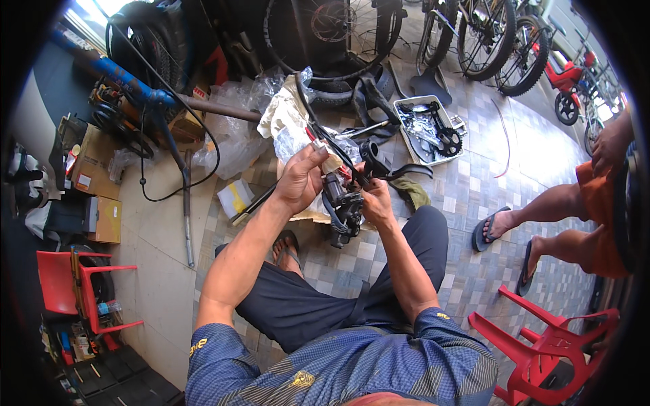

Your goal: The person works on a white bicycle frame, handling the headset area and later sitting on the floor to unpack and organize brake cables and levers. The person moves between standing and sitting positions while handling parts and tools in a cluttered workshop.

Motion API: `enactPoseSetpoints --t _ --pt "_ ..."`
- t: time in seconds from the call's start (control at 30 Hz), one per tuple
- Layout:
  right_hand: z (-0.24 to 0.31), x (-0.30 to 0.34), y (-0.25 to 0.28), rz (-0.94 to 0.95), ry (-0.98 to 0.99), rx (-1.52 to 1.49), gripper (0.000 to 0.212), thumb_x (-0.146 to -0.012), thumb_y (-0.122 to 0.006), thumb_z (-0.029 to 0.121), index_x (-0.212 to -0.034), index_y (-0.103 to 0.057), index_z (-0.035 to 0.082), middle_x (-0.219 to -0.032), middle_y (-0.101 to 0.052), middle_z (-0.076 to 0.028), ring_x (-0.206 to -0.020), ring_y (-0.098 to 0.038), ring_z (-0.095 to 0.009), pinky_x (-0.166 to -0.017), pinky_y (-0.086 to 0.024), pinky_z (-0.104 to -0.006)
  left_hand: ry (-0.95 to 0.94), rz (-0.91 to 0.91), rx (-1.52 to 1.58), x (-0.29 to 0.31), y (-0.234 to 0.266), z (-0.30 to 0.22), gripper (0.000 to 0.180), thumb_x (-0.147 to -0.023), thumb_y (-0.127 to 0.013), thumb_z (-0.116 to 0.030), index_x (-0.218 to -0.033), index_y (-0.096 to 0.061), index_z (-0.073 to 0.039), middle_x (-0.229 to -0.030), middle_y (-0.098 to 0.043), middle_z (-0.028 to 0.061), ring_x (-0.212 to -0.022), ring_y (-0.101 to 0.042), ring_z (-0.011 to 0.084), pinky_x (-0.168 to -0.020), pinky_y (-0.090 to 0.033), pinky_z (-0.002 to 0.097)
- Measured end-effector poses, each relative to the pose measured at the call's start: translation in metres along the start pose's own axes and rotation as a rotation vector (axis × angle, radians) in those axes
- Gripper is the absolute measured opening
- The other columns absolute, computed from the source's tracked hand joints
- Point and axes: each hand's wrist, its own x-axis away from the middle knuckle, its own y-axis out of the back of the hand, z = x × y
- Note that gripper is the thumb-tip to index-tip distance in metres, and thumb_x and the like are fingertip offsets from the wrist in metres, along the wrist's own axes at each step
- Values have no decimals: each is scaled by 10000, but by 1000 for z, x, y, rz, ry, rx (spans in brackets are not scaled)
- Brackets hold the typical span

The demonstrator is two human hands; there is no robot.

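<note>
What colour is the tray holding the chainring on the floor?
White, seen in the head view: the tray holds a dark chainring.

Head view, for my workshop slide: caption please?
Both hands, left and right, hold black bike brake parts above a tiled floor.

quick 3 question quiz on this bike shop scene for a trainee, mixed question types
1. True or false: both hands, left hand and right hand, are on the black brake assembly.
2. What lies in the white tray on the tiled floor?
A. a chainring and metal parts
B. folded rags
C. bottles
3. What colour is the plastic chair at the lower right?

Key: 1 true; 2 A; 3 red.
</note>
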Motion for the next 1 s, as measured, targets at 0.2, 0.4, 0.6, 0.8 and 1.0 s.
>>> enactPoseSetpoints --t 0.2,0.4,0.6,0.8,1.0 --pt "27 5 -23 -51 -45 -258 125 -1034 -611 153 -1091 -633 44 -1061 -652 -26 -975 -610 -108 -899 -497 -266 66 293 247 5 -19 -16 700 -883 -491 -100 -1549 -305 8 -1397 -552 261 -1286 -578 380 -1113 -440 502" --pt "2 10 -10 -18 -74 -415 312 -958 -696 278 -1158 -583 66 -996 -647 -52 -873 -636 -167 -794 -541 -330 14 361 123 5 -23 -14 651 -1008 -535 -31 -1586 -241 -84 -1328 -600 152 -821 -580 107 -629 -470 253" --pt "-16 12 -26 135 72 -580 167 -1057 -520 191 -1077 -560 30 -1048 -601 -64 -958 -556 -159 -868 -478 -351 -39 211 -80 4 -24 -6 343 -990 -621 -43 -1327 -569 -9 -937 -687 85 -639 -564 97 -558 -443 242" --pt "6 16 -25 131 -33 -352 169 -1055 -555 248 -1047 -579 80 -956 -548 -27 -1006 -524 -169 -932 -404 -350 -44 159 -129 2 -28 -2 309 -976 -656 -23 -1277 -586 -16 -895 -700 38 -634 -632 63 -511 -455 200" --pt "21 15 -32 185 -140 -611 290 -1033 -561 397 -1054 -579 109 -970 -525 -13 -1068 -496 -182 -1001 -356 -380 -31 138 -211 3 -41 -10 333 -945 -677 13 -1272 -633 -37 -1019 -739 55 -649 -635 45 -518 -483 189"
